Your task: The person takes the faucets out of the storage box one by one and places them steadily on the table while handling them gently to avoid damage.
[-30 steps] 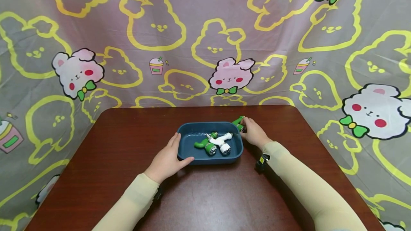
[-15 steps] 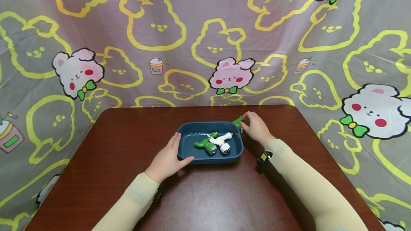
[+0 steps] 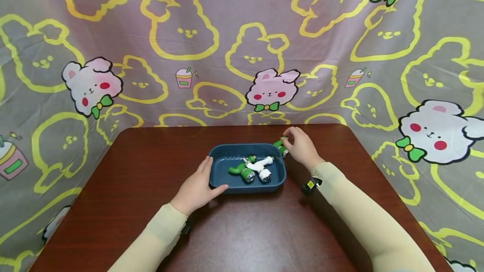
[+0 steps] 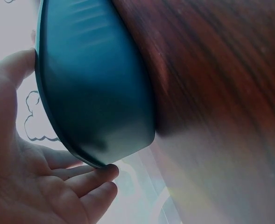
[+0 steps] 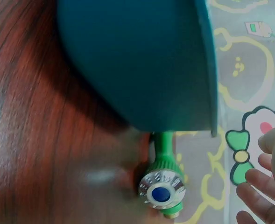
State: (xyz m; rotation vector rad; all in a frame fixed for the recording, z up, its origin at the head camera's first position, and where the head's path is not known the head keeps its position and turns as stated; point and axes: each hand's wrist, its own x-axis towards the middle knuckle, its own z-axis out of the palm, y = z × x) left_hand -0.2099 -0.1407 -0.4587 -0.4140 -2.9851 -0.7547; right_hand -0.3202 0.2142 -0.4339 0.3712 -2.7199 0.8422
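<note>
A blue rectangular plastic tub (image 3: 242, 189) sits mid-table in the head view. Inside it a green water tap (image 3: 248, 175) and a white tap (image 3: 265, 174) lie against each other. Another green tap (image 3: 283, 151) stands behind the tub's right end, partly hidden by it; the right wrist view shows its ribbed, silver-faced head (image 5: 162, 190) with a blue centre. My left hand (image 3: 193, 190) rests on the tub's left end, thumb spread along the front and fingertips touching the rim. My right hand (image 3: 301, 149) hovers beside the outside tap, fingers loosely bent and apart from it.
The dark brown wooden table (image 3: 242, 230) carries everything, with its far edge just behind the tub. A cartoon-patterned cloth (image 3: 211, 32) hangs around the back and sides.
My right hand has drawn slightly up and back from the outside green tap, letting go of it. The tap's angle has shifted a little. The tub and my left hand have stayed put.
</note>
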